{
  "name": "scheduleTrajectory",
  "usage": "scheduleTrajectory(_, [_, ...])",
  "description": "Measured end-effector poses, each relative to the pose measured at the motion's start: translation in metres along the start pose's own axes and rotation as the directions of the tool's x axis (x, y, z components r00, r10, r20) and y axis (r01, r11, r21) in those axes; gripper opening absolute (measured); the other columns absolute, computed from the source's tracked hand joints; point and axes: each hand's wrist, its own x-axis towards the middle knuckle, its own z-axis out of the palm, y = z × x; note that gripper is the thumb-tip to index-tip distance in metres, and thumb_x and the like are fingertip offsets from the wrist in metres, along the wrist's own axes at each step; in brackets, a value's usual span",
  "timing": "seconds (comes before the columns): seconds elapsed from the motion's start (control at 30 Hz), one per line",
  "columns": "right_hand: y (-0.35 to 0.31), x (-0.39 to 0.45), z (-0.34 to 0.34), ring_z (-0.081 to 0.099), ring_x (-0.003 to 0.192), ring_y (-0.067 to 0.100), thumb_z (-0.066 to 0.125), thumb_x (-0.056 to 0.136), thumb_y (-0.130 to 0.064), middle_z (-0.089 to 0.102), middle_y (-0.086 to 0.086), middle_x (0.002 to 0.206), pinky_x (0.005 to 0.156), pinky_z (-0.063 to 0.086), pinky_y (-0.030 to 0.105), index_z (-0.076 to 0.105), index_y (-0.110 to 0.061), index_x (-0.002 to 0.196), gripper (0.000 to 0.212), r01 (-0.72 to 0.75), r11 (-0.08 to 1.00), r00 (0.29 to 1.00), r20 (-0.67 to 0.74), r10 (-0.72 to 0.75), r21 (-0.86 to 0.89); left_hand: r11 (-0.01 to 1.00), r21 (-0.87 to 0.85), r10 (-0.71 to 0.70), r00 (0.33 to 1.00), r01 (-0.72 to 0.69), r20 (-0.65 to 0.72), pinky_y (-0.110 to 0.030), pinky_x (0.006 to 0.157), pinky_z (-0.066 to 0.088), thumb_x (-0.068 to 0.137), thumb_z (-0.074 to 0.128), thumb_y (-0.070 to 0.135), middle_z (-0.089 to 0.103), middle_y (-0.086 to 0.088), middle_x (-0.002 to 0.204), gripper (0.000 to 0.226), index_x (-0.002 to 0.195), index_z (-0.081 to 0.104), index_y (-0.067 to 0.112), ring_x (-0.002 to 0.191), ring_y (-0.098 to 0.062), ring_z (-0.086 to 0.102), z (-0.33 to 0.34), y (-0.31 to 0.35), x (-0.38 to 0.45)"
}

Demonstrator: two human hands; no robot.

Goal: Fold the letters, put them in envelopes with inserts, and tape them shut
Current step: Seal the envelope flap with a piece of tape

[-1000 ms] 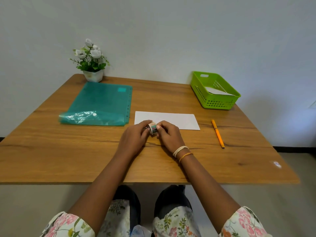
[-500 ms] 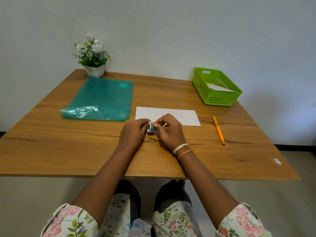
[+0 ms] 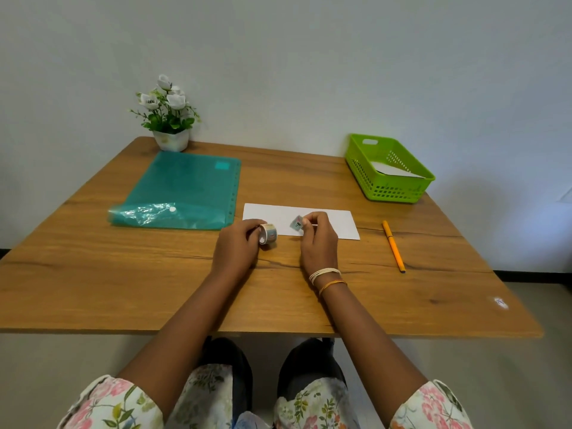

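At a wooden table (image 3: 123, 274), we hold a small roll of patterned tape (image 3: 268, 237) in our left hand (image 3: 236, 250), fingers curled round it, while our right hand (image 3: 317, 241) pinches a torn-off piece of tape (image 3: 296, 224) between thumb and fingertips, the two hands a little apart. Both hover over the near edge of a white envelope (image 3: 334, 222) lying flat at the table's middle; our knuckles cover part of its front edge. To the left lies a teal plastic folder (image 3: 185, 187), with a potted plant of white flowers (image 3: 167, 119) behind it at the wall. An orange pen (image 3: 393, 246) lies right of the envelope, and a green basket (image 3: 399, 190) holding white paper (image 3: 396, 171) stands at the far right corner. We can read no writing on the tape or folder.
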Motion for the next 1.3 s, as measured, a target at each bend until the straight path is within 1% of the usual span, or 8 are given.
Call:
scheduleTrajectory(0.2, [0.004,0.003,0.005,0.067,0.068,0.016,0.051,0.096,-0.020,0.065,0.000,0.079,0.070,0.053,0.041,0.051,-0.018,0.086,0.010,-0.211,0.977,0.977,0.024,0.210,0.029,0.994,-0.040,-0.103,0.988,0.099,-0.113,-0.026,0.080,0.045,0.094,0.053,0.015,0.069,-0.009,0.113,0.027,0.116,0.069,0.015,0.102,-0.024,0.061,0.007,0.010,0.042])
scheduleTrajectory(0.43, [-0.003,0.001,0.001,0.056,0.085,0.025,0.043,0.098,-0.013,0.061,0.006,0.093,0.070,0.044,0.036,0.049,-0.013,0.095,0.007,0.021,0.977,0.999,0.031,-0.014,-0.212,0.987,0.116,-0.102,0.992,0.110,-0.072,-0.035,0.078,0.048,0.096,0.050,0.019,0.068,-0.010,0.113,0.028,0.117,0.068,0.016,0.100,-0.029,0.061,0.028,0.014,0.104])
scheduleTrajectory(0.57, [0.001,0.001,0.004,0.060,0.086,0.030,0.041,0.098,-0.014,0.066,0.010,0.095,0.063,0.040,0.033,0.046,-0.015,0.100,0.005,0.015,0.931,0.993,0.116,0.029,-0.364,0.953,0.224,-0.205,0.979,0.205,-0.024,-0.038,0.081,0.050,0.094,0.055,0.023,0.066,-0.008,0.115,0.025,0.115,0.069,0.020,0.104,-0.029,0.060,0.038,0.010,0.121])
scheduleTrajectory(0.77, [0.000,0.000,0.003,0.063,0.084,0.025,0.043,0.098,-0.016,0.066,0.005,0.093,0.063,0.044,0.032,0.045,-0.018,0.100,0.004,0.010,0.918,0.997,0.080,0.024,-0.397,0.923,0.305,-0.236,0.971,0.233,-0.028,-0.031,0.066,0.046,0.090,0.064,0.027,0.068,-0.006,0.099,0.021,0.103,0.072,0.013,0.085,-0.018,0.057,0.047,0.022,0.134])
scheduleTrajectory(0.87, [0.001,0.001,0.003,0.063,0.084,0.024,0.043,0.099,-0.016,0.066,0.004,0.093,0.063,0.044,0.031,0.045,-0.018,0.100,0.003,-0.008,0.924,0.996,0.078,0.041,-0.381,0.919,0.321,-0.239,0.971,0.230,-0.014,-0.032,0.068,0.049,0.089,0.062,0.030,0.067,-0.006,0.094,0.020,0.097,0.071,0.014,0.082,-0.019,0.056,0.047,0.025,0.134])
scheduleTrajectory(1.03, [0.002,0.002,0.002,0.060,0.081,0.025,0.043,0.099,-0.017,0.065,0.004,0.088,0.061,0.036,0.029,0.046,-0.017,0.096,0.005,-0.087,0.953,0.993,0.055,0.107,-0.290,0.936,0.351,0.020,0.998,0.000,-0.052,-0.039,0.085,0.043,0.091,0.054,0.028,0.064,-0.010,0.112,0.033,0.116,0.064,0.011,0.101,-0.026,0.056,0.056,0.030,0.099])
scheduleTrajectory(1.13, [0.005,0.004,-0.001,0.059,0.077,0.024,0.046,0.097,-0.017,0.063,0.002,0.081,0.062,0.041,0.032,0.048,-0.017,0.089,0.009,-0.187,0.977,0.982,-0.014,0.186,-0.105,0.938,0.269,0.202,0.975,-0.218,0.089,-0.039,0.099,0.040,0.092,0.055,0.024,0.055,-0.006,0.134,0.034,0.125,0.059,0.015,0.121,-0.024,0.050,0.062,0.034,0.069])
scheduleTrajectory(1.3, [0.017,0.013,-0.010,0.064,0.078,0.012,0.055,0.094,-0.025,0.065,-0.011,0.080,0.073,0.055,0.041,0.055,-0.028,0.080,0.014,-0.397,0.873,0.878,-0.158,0.451,0.285,0.936,0.263,0.144,0.935,-0.235,0.323,-0.042,0.116,0.021,0.100,0.039,0.033,0.037,0.000,0.152,0.042,0.140,0.046,0.025,0.140,-0.018,0.031,0.064,0.032,0.030])
